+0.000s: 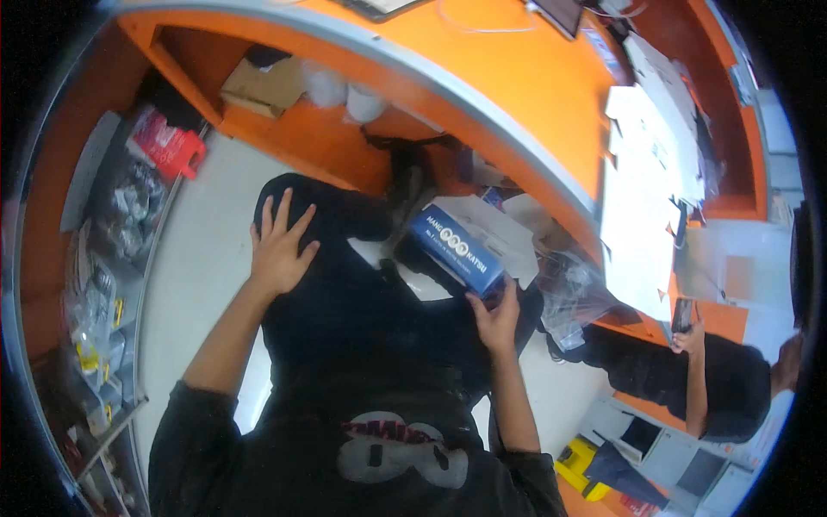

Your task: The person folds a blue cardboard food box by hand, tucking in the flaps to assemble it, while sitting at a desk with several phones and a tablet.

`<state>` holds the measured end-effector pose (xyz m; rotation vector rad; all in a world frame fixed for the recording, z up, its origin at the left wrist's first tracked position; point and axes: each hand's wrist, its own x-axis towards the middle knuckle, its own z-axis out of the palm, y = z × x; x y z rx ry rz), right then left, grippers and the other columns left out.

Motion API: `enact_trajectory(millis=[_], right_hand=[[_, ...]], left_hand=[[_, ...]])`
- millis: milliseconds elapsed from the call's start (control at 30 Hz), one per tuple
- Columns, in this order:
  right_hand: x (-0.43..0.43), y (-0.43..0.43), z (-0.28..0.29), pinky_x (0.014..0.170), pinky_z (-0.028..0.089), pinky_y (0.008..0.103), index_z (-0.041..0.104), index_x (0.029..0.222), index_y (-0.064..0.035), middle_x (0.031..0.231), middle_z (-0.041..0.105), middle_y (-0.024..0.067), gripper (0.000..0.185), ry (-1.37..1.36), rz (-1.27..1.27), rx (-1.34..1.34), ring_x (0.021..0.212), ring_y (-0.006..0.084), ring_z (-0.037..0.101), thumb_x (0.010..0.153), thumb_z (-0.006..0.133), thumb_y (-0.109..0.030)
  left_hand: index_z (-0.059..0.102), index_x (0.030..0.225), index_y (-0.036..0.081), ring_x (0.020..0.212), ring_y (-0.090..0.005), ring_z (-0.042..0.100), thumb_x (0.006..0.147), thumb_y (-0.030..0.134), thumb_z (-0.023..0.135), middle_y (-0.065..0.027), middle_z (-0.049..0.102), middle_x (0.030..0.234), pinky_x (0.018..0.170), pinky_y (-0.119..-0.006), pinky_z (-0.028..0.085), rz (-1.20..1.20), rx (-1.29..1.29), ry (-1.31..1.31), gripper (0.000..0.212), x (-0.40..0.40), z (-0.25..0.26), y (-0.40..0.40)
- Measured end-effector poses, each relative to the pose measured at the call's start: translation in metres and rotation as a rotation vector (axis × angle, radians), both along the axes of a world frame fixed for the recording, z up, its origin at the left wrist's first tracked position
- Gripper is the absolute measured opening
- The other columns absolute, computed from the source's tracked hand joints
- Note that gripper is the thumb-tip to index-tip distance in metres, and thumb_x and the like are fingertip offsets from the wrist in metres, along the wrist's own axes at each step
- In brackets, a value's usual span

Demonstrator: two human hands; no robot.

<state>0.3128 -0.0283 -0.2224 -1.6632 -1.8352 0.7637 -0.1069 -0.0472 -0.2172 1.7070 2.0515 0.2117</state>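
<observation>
My left hand (279, 255) rests flat on my dark-clothed left knee, fingers spread, with nothing in it. My right hand (499, 315) grips the lower right end of a blue cardboard box (457, 248) that bears white writing. The box is held tilted above my right thigh. Just behind it, a white sheet of card or paper (522, 255) lies below the counter edge; whether it touches the box I cannot tell.
An orange counter (504, 84) curves ahead, with flattened white cardboard (636, 207) on its right. Its under-shelf holds a brown cardboard box (263, 84). Clear plastic bags (572, 294) hang at right. Shelving with a red container (169, 145) stands left. Another person (723, 381) holds a phone at right.
</observation>
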Motion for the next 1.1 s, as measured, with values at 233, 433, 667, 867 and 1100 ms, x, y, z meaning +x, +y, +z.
enact_trajectory(millis=[233, 433, 667, 867, 1100], right_hand=[[0.045, 0.120, -0.021, 0.091, 0.050, 0.0346, 0.050, 0.132, 0.0038, 0.117, 0.061, 0.0121, 0.061, -0.151, 0.173, 0.318, 0.107, 0.0224, 0.059, 0.087, 0.079, -0.025], [0.138, 0.204, -0.046, 0.097, 0.051, 0.0418, 0.055, 0.138, -0.0008, 0.127, 0.064, 0.0178, 0.052, -0.549, 0.289, 0.277, 0.114, 0.0296, 0.062, 0.093, 0.069, -0.023], [0.030, 0.090, -0.058, 0.098, 0.048, 0.0509, 0.056, 0.137, -0.0060, 0.120, 0.065, 0.0228, 0.045, -0.668, 0.309, 0.118, 0.112, 0.0385, 0.062, 0.093, 0.061, -0.012], [-0.029, 0.023, -0.011, 0.092, 0.048, 0.0459, 0.060, 0.130, -0.0057, 0.114, 0.067, 0.0179, 0.045, -0.594, 0.406, 0.064, 0.106, 0.0364, 0.062, 0.085, 0.063, -0.005], [-0.040, -0.005, 0.029, 0.087, 0.053, 0.0403, 0.064, 0.119, -0.0027, 0.111, 0.068, 0.0192, 0.037, -0.149, 0.263, 0.228, 0.098, 0.0356, 0.066, 0.082, 0.069, 0.003]], left_hand=[[0.044, 0.151, 0.028, 0.154, -0.0429, 0.007, 0.092, 0.043, 0.063, -0.0100, 0.011, 0.168, 0.114, -0.074, 0.017, 0.015, -0.031, 0.038, 0.064, -0.006, -0.012, -0.004], [0.048, 0.149, 0.026, 0.154, -0.0388, 0.008, 0.093, 0.042, 0.062, -0.0111, 0.016, 0.167, 0.115, -0.073, 0.016, 0.006, 0.002, 0.046, 0.060, -0.004, -0.014, 0.002], [0.045, 0.151, 0.029, 0.155, -0.0398, 0.004, 0.093, 0.044, 0.062, -0.0083, 0.009, 0.169, 0.116, -0.073, 0.013, 0.058, -0.096, 0.026, 0.062, -0.013, -0.016, -0.003], [0.052, 0.145, 0.021, 0.153, -0.0404, 0.013, 0.094, 0.041, 0.062, -0.0159, 0.021, 0.165, 0.114, -0.074, 0.015, 0.013, -0.160, -0.048, 0.056, 0.005, 0.014, 0.013], [0.066, 0.115, 0.001, 0.119, -0.0309, 0.063, 0.099, 0.019, 0.057, -0.0154, 0.068, 0.119, 0.101, -0.041, 0.048, -0.578, -0.197, -1.091, 0.025, 0.060, 0.141, 0.032]])
